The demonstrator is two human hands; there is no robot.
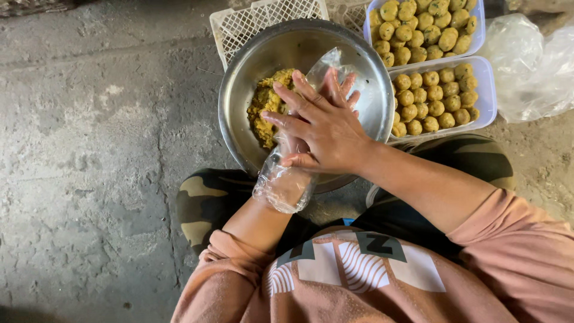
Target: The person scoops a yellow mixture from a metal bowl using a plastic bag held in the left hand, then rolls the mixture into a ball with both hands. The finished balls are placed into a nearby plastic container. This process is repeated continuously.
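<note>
Two tubs of yellow balls [435, 98]; white crate [239, 27]; crumpled plastic [529, 66]

1. The bowl [239, 113] is sitting on the floor [89, 149], directly before the person's knees.
2. The mixture [267, 104] is lying in the bowl's left half.
3. The right hand [320, 125] is lying over the left hand [287, 179] above the bowl.
4. Two trays [487, 98] of balls [433, 98] are sitting right of the bowl, one behind the other.
5. The crate [251, 24] is lying behind the bowl.
6. The plastic bag [532, 66] is lying right of the trays.
</note>
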